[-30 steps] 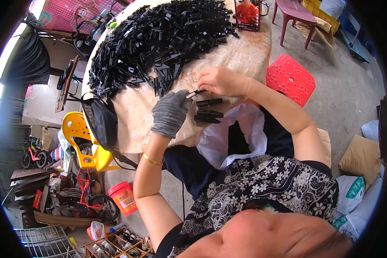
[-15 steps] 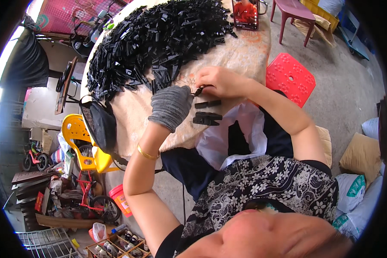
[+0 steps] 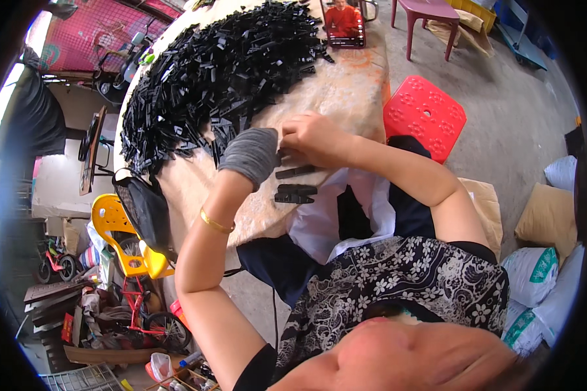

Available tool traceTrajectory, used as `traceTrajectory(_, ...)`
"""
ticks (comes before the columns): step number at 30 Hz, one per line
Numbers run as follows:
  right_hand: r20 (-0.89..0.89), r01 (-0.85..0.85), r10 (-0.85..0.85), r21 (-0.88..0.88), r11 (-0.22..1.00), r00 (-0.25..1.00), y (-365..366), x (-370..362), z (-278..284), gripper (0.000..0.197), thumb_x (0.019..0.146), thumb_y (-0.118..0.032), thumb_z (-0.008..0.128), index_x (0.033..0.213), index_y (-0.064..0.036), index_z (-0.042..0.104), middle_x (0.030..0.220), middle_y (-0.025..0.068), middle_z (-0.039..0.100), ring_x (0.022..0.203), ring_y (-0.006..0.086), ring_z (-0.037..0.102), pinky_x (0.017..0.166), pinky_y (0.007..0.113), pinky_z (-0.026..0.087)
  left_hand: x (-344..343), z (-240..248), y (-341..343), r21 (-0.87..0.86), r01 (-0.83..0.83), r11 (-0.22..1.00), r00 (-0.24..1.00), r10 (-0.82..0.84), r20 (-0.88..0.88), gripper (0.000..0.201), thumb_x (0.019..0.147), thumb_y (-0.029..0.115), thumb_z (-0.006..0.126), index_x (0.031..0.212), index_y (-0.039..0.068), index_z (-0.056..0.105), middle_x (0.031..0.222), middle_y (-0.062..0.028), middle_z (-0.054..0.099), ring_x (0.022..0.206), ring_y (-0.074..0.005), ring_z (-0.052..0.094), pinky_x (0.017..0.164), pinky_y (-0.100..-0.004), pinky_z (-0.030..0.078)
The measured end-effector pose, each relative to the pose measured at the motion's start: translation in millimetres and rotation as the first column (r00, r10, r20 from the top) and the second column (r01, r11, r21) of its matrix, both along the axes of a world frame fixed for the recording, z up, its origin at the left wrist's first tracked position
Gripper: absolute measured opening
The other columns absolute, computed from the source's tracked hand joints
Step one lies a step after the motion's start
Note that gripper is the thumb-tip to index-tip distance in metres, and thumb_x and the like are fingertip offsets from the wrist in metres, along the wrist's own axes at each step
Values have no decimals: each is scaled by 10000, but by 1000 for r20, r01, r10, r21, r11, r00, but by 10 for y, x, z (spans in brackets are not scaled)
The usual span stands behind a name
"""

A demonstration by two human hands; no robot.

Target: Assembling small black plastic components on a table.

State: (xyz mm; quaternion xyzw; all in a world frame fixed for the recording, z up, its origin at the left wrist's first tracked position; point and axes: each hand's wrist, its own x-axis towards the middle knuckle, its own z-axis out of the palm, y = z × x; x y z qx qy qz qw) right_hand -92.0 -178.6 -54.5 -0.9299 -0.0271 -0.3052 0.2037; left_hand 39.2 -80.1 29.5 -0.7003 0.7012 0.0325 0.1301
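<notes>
My left hand (image 3: pixel 249 156), in a grey knit glove, is closed at the near edge of the cloth-covered table (image 3: pixel 346 85). Right beside it is my bare right hand (image 3: pixel 316 140), its fingers bent in a pinch. A small dark piece shows only in part between the two hands; the fingers hide the rest. Just below them lies a slim black plastic piece (image 3: pixel 295 172). Nearer to me is a black clip-like piece (image 3: pixel 295 193) at the table's edge. A large heap of black plastic pieces (image 3: pixel 209 78) spreads beyond my hands, reaching close to the gloved one.
A phone (image 3: pixel 344 25) with a lit screen stands at the table's far right, beside a mug handle. Right of the table are a red stool (image 3: pixel 425 117) and a maroon stool (image 3: pixel 430 18). At left, a black bag (image 3: pixel 143 212) hangs by a yellow chair (image 3: pixel 114 221).
My hands have drawn together, and my right hand has turned over the small black piece, which was plainer before. The whole view has shifted slightly. Both loose black pieces stay on the table.
</notes>
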Motion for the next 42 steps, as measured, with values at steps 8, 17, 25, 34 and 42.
traceTrajectory(8, 49, 33, -33, 8, 999, 998, 71, 39, 2, 176, 744, -183, 673, 889, -88, 640, 961, 72, 609, 917, 270, 594, 811, 385, 465, 15, -116, 64, -68, -14, 998, 1000, 14, -6, 290, 744, 216, 696, 891, -16, 603, 781, -214, 646, 766, -354, 642, 698, -426, 510)
traceTrajectory(17, 39, -228, 230, 364, 903, 972, -99, 57, -7, 201, 760, -85, 675, 957, -52, 662, 867, 94, 634, 808, 249, 622, 740, 343, 489, 257, -440, 406, -140, -327, 935, 640, 110, -760, 542, 726, 133, 761, 1213, 79, 529, 815, -152, 658, 747, -275, 668, 684, -343, 528)
traceTrajectory(25, -123, -224, 297, 412, 883, 947, -53, 99, 136, 186, 736, -128, 711, 889, -30, 671, 826, 126, 668, 761, 291, 644, 700, 379, 490, -86, -459, 672, -357, -320, 878, 796, 45, -604, 669, 778, 161, 650, 1384, 124, 370, 932, -169, 636, 809, -363, 625, 687, -426, 508)
traceTrajectory(34, -276, -203, 391, 524, 827, 878, -203, -3, 194, 192, 769, -221, 689, 847, -47, 702, 810, 113, 645, 776, 278, 612, 682, 363, 475, 750, -372, 637, -523, -538, 661, 842, 439, -312, 373, 800, 405, 658, 942, 60, 653, 885, -161, 629, 809, -325, 613, 727, -413, 493)
traceTrajectory(42, 128, 592, -582, -60, 804, 803, -976, 212, -73, 137, 832, -134, 604, 940, -62, 649, 941, 114, 589, 894, 277, 602, 768, 405, 503, 733, -536, 323, -564, -554, 613, 811, 550, -199, 364, 812, 387, 604, 984, 72, 665, 978, -206, 605, 935, -372, 586, 802, -458, 475)
